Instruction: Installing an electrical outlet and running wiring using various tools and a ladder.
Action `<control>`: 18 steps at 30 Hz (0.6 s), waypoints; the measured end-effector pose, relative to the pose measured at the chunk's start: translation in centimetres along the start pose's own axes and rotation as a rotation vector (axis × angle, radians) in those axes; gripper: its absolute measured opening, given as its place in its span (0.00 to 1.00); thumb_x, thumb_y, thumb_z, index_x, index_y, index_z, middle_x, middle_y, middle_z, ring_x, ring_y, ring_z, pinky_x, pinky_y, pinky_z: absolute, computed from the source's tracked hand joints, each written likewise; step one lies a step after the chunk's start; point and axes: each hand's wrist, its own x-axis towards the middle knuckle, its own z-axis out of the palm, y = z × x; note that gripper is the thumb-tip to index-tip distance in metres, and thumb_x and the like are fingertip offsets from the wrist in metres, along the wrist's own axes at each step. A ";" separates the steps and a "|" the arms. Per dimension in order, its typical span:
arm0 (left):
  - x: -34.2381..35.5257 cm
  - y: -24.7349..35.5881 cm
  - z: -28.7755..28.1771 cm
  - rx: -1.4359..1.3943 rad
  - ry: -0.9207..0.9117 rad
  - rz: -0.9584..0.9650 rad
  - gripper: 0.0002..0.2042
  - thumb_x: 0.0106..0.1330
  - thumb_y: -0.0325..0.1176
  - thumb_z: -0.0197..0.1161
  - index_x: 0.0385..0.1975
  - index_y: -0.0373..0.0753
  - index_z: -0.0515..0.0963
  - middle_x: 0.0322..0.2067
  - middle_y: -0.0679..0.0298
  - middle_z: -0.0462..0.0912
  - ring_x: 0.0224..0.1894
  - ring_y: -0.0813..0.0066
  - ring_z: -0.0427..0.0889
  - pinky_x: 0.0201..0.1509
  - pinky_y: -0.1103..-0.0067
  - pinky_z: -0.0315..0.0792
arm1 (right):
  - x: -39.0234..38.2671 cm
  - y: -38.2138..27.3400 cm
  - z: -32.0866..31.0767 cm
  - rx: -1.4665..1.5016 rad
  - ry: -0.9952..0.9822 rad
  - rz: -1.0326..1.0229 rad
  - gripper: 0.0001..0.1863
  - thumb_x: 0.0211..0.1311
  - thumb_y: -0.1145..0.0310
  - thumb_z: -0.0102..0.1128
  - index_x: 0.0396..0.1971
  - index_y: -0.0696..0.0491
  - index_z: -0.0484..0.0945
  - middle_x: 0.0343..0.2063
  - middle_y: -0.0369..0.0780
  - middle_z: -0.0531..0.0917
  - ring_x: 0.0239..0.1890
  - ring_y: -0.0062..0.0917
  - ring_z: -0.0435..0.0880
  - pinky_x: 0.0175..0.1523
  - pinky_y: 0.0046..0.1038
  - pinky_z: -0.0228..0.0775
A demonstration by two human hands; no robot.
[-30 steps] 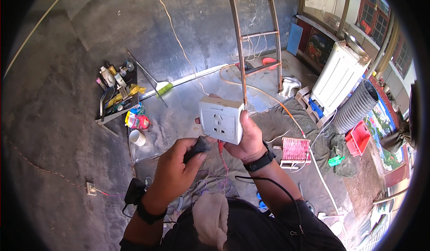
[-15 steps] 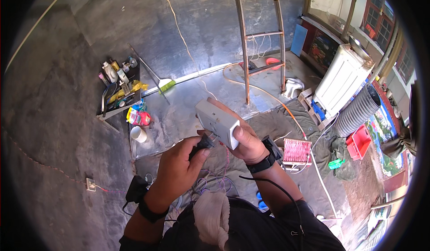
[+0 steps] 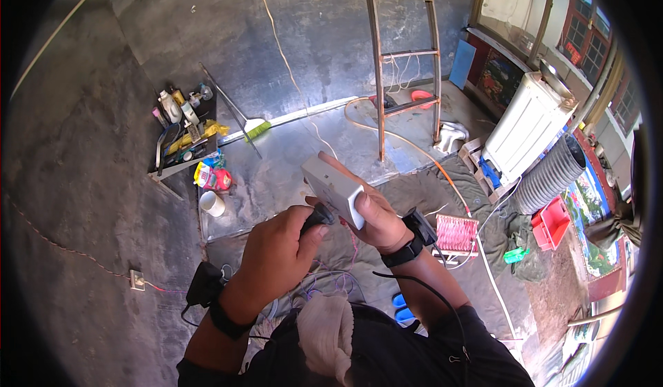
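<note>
Hands and held items. Left hand point(image 3: 276, 242): grip closed, thumb against fingers, on a black plug point(image 3: 316, 219). Right hand point(image 3: 381, 222): grip spread to the width of a white socket box point(image 3: 336, 190), held tilted by its sides. The plug is just beside the box's underside; whether they touch cannot be told. The box's tilt obscures its socket face. One pink wire point(image 3: 354, 249), hanging below the box.

Near the wearer. One pale cloth point(image 3: 324, 338), at the chest. One black cable point(image 3: 387, 274), crossing before the right forearm. Blue slippers point(image 3: 402, 309), on the floor point(image 3: 276, 169) beside that forearm.

Middle ground, left edge of the floor. One white cup point(image 3: 213, 205); beside it, a red-and-yellow packet point(image 3: 214, 177). One corner shelf point(image 3: 176, 169), crowded with bottles point(image 3: 170, 106). One green-bristled broom point(image 3: 257, 128), near the shelf's right edge.

Middle ground, right. One frame wound with pink strands point(image 3: 457, 233). One red crate point(image 3: 551, 220), toward the floor's right edge. One grey corrugated tube point(image 3: 552, 176), beside a white appliance point(image 3: 523, 124); a metal bowl point(image 3: 554, 77) on the latter's top.

Far. One metal ladder point(image 3: 379, 104), standing in front of the back wall point(image 3: 207, 41). One hose point(image 3: 414, 145), running past the ladder's feet across the floor. One red basin point(image 3: 421, 97), near the floor's far edge, partly behind the ladder.
</note>
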 end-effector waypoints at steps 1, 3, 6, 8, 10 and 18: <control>0.0 0.0 0.0 0.039 -0.018 0.018 0.12 0.63 0.33 0.61 0.42 0.33 0.72 0.30 0.47 0.80 0.32 0.46 0.80 0.34 0.63 0.73 | 0.0 0.1 0.1 0.029 0.011 0.002 0.48 0.62 0.38 0.51 0.70 0.59 0.51 0.64 0.45 0.61 0.64 0.30 0.63 0.67 0.32 0.54; 0.0 -0.2 0.2 0.048 -0.008 0.025 0.12 0.63 0.33 0.60 0.42 0.33 0.72 0.30 0.47 0.80 0.32 0.46 0.80 0.34 0.62 0.73 | 0.2 0.1 0.2 0.049 0.015 0.004 0.49 0.61 0.37 0.52 0.70 0.59 0.51 0.64 0.45 0.62 0.64 0.30 0.64 0.66 0.31 0.54; -0.4 -0.6 1.2 0.042 0.029 0.020 0.13 0.64 0.33 0.60 0.43 0.32 0.72 0.30 0.47 0.80 0.32 0.45 0.80 0.34 0.61 0.73 | 0.1 0.1 0.5 0.099 0.025 0.021 0.49 0.61 0.37 0.53 0.70 0.58 0.49 0.63 0.44 0.64 0.63 0.29 0.64 0.66 0.30 0.55; -0.8 -0.6 1.6 0.027 0.055 0.008 0.13 0.64 0.33 0.60 0.43 0.32 0.72 0.30 0.47 0.80 0.32 0.45 0.80 0.34 0.61 0.73 | -0.1 0.3 0.7 0.129 0.034 0.036 0.50 0.61 0.38 0.54 0.71 0.58 0.48 0.63 0.44 0.65 0.63 0.29 0.65 0.66 0.29 0.55; -0.9 -0.8 1.7 0.049 0.057 0.020 0.13 0.64 0.33 0.60 0.43 0.32 0.72 0.31 0.46 0.80 0.33 0.45 0.80 0.35 0.61 0.73 | -0.2 0.8 0.6 0.207 0.045 0.046 0.50 0.61 0.38 0.54 0.71 0.58 0.48 0.62 0.43 0.65 0.62 0.28 0.65 0.66 0.29 0.55; -0.4 -0.9 0.7 0.071 -0.022 -0.031 0.11 0.64 0.32 0.59 0.41 0.34 0.72 0.31 0.47 0.80 0.34 0.43 0.80 0.35 0.62 0.72 | 0.2 1.1 0.7 0.146 0.039 0.031 0.48 0.62 0.39 0.53 0.71 0.56 0.48 0.63 0.43 0.66 0.62 0.27 0.65 0.66 0.28 0.55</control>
